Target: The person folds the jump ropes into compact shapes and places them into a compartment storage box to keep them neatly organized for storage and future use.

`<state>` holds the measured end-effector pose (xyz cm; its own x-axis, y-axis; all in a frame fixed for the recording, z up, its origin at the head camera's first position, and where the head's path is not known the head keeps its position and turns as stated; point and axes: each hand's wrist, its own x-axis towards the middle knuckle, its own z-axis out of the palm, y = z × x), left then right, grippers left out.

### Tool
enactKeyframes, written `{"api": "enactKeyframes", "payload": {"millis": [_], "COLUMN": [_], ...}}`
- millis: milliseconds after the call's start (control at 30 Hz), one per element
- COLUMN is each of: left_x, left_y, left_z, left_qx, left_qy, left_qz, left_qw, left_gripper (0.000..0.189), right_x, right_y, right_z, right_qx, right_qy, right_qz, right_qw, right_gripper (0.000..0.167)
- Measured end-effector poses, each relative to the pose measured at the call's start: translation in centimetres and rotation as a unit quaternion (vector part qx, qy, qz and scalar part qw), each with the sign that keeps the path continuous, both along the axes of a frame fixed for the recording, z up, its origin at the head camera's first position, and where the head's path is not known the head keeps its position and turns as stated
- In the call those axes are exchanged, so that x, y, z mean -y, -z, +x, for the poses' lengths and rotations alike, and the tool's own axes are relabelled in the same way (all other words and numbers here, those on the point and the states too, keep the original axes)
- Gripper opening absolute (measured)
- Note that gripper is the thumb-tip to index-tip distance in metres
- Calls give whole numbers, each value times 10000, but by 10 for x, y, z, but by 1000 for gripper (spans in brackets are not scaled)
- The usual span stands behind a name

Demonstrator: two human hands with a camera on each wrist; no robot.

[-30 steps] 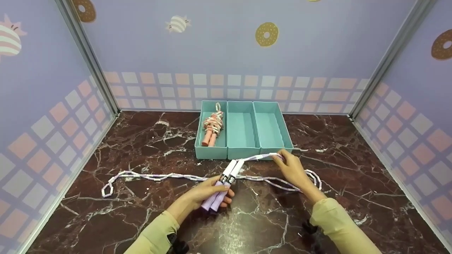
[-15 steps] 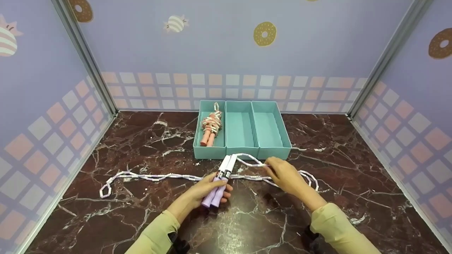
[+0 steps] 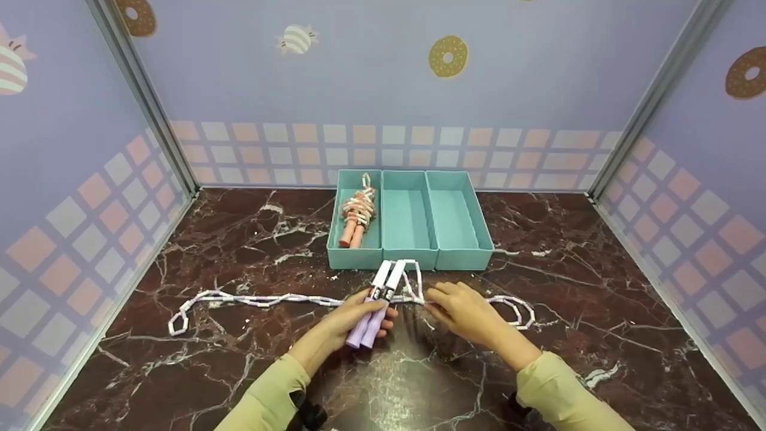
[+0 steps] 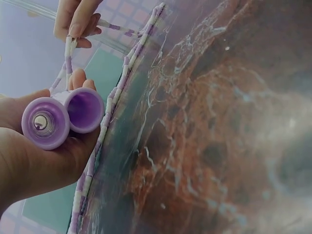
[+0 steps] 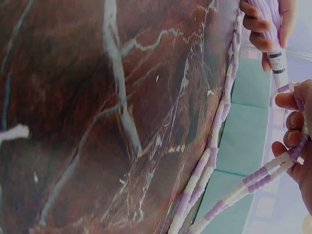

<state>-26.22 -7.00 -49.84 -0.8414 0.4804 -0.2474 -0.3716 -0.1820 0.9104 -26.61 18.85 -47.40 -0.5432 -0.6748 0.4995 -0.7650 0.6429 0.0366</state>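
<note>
My left hand (image 3: 353, 317) grips the two purple-and-white handles (image 3: 372, 320) of a beaded jump rope side by side, white ends pointing away. Their hollow purple butt ends (image 4: 46, 123) face the left wrist camera. To the right, my right hand (image 3: 464, 311) pinches the doubled white-and-purple beaded cord (image 5: 248, 185) a short way from the handles. Between the hands the cord makes a small bent loop (image 3: 417, 278). The remaining cord lies doubled across the table, ending in a small loop (image 3: 179, 324) at the left and a bend (image 3: 526, 311) at the right.
A teal three-compartment box (image 3: 413, 259) stands behind the hands. A bundled pink-and-white beaded jump rope (image 3: 359, 212) lies in its left compartment; the other two hold nothing visible. Patterned panels (image 3: 383, 78) surround the dark marbled table (image 3: 251, 365) at the back and sides.
My right hand has come left and nearer to me with the cord, from by the box's front right to close beside the handles. The left hand keeps its grip on the handles.
</note>
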Motion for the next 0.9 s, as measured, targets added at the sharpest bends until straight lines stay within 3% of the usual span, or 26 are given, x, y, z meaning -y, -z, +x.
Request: {"api": "enactKeyframes", "payload": {"millis": [233,433,633,900], "left_x": [-6,-10,-13,-15], "left_y": [-1,-3,-5,-4], "left_z": [0,0,-2,-3], "left_qx": [-184,-313,-287,-212], "left_qy": [24,-152,-411,-898], "left_qz": [-277,-333,-237,-228], "left_qw": [9994,9988,9985,9955], "left_gripper": [31,22,18,21], "right_x": [7,11,14,15], "right_y": [1,1,3,6], "right_z": [3,8,12,15], "right_qx": [-150,-307,-309,55], "right_qy": [-180,-333,-348,-313], "right_qz": [472,916,983,834], "right_qw": [9986,9948,9941,9960], "right_gripper": [13,16,21,19]}}
